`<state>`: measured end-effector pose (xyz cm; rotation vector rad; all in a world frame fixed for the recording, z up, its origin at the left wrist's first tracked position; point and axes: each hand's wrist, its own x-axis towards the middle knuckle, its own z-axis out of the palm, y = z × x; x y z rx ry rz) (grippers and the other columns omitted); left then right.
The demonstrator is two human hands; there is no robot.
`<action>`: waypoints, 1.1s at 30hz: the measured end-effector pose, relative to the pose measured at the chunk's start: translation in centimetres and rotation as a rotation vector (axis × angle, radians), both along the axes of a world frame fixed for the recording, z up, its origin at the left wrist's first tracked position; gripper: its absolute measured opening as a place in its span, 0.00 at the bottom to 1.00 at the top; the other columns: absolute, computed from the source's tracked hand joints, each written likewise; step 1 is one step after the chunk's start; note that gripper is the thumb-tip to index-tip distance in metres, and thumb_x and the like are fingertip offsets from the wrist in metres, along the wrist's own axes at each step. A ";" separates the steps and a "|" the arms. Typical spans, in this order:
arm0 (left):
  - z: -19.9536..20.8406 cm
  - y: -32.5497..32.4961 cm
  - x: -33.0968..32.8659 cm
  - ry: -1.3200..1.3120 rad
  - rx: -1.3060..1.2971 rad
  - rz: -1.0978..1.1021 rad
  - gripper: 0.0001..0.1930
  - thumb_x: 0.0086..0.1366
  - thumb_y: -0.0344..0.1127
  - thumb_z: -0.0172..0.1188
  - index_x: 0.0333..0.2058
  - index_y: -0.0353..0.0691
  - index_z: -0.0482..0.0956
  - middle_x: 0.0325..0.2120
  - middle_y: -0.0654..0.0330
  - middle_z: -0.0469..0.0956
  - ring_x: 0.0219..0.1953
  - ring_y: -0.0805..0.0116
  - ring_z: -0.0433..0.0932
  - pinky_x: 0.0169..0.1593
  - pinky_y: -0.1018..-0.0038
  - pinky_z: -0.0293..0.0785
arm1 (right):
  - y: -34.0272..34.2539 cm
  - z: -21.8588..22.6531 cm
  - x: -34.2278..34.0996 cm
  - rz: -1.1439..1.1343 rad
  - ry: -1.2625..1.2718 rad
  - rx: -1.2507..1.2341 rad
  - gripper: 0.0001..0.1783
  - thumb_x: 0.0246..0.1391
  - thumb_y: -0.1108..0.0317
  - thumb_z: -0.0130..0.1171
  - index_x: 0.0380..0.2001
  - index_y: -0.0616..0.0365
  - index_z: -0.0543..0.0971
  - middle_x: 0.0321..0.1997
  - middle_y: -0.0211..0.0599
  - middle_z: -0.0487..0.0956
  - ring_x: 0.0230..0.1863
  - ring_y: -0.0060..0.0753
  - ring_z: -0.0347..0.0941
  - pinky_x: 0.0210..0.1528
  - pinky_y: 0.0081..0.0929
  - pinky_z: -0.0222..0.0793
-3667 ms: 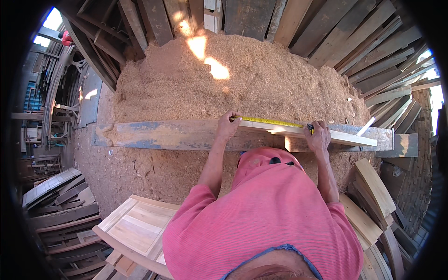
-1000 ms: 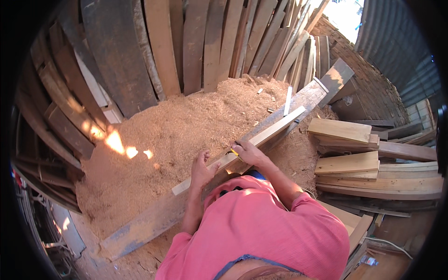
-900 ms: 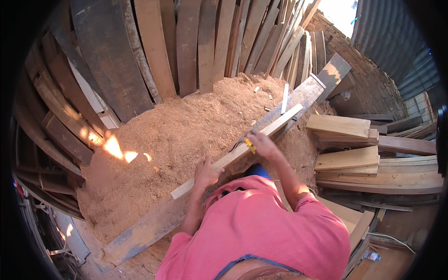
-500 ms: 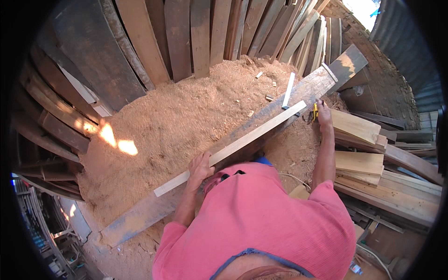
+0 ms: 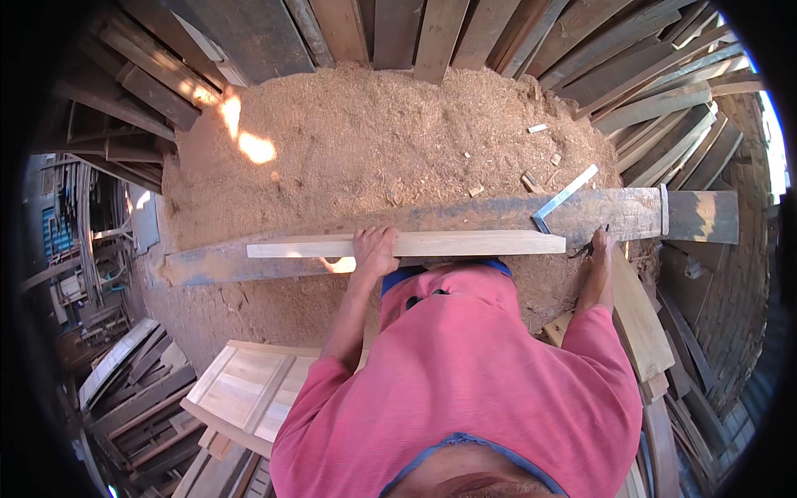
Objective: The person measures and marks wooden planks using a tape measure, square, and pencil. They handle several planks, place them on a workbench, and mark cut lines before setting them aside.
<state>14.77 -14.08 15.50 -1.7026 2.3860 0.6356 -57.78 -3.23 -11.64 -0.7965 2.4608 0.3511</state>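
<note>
My left hand (image 5: pixel 376 251) is wrapped round a long pale wooden strip (image 5: pixel 473 243), left of its middle. The strip lies along the near side of a worn, dusty plank (image 5: pixel 639 209) that runs left to right. My right hand (image 5: pixel 601 242) is beyond the strip's right end, over the plank's near edge, with fingers closed. A thin dark tip pokes out of them; what it belongs to is hidden. Between that hand and the sawdust, an L-shaped try square (image 5: pixel 568 196) rests on the plank, its light blade pointing away to the right.
Sawdust (image 5: pixel 315 149) heaps up behind the plank, with small offcuts on it. Upright boards (image 5: pixel 440 41) lean along the far side. A panelled wooden piece (image 5: pixel 257 386) lies at the near left. Stacked timber (image 5: pixel 643 324) stands by my right arm.
My view has turned, so the plank and strip now run nearly level. The yellow-and-black thing at my right hand no longer shows. My left hand still grips the strip.
</note>
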 end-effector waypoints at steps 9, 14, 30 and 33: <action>1.2 -0.5 -1.0 -0.043 0.057 0.066 0.26 0.38 0.35 0.74 0.43 0.52 0.82 0.44 0.64 0.82 0.54 0.59 0.77 0.56 0.59 0.66 | -3.7 3.2 5.6 0.364 0.251 -0.153 0.18 0.63 0.57 0.55 0.46 0.54 0.87 0.44 0.55 0.87 0.49 0.60 0.85 0.48 0.53 0.80; 1.2 -0.1 -1.0 -0.054 -0.037 0.056 0.28 0.37 0.35 0.73 0.43 0.52 0.85 0.46 0.63 0.82 0.55 0.57 0.76 0.59 0.56 0.67 | -10.8 10.6 10.7 0.460 -0.109 -0.205 0.23 0.59 0.54 0.60 0.48 0.61 0.85 0.44 0.63 0.85 0.48 0.63 0.83 0.49 0.55 0.77; -1.8 5.9 -1.9 1.506 -0.013 1.768 0.56 0.61 0.50 0.77 0.73 0.32 0.46 0.67 0.40 0.61 0.67 0.42 0.65 0.66 0.42 0.67 | -12.0 14.6 22.6 0.655 -0.367 0.161 0.35 0.48 0.50 0.73 0.48 0.73 0.84 0.52 0.66 0.84 0.57 0.60 0.82 0.59 0.49 0.76; -6.3 3.3 -1.1 1.356 -0.149 1.804 0.42 0.65 0.40 0.74 0.69 0.43 0.57 0.59 0.52 0.68 0.60 0.54 0.72 0.61 0.54 0.76 | -12.2 15.0 23.0 0.732 -0.311 0.161 0.34 0.49 0.49 0.70 0.48 0.72 0.84 0.50 0.66 0.84 0.55 0.63 0.82 0.59 0.50 0.76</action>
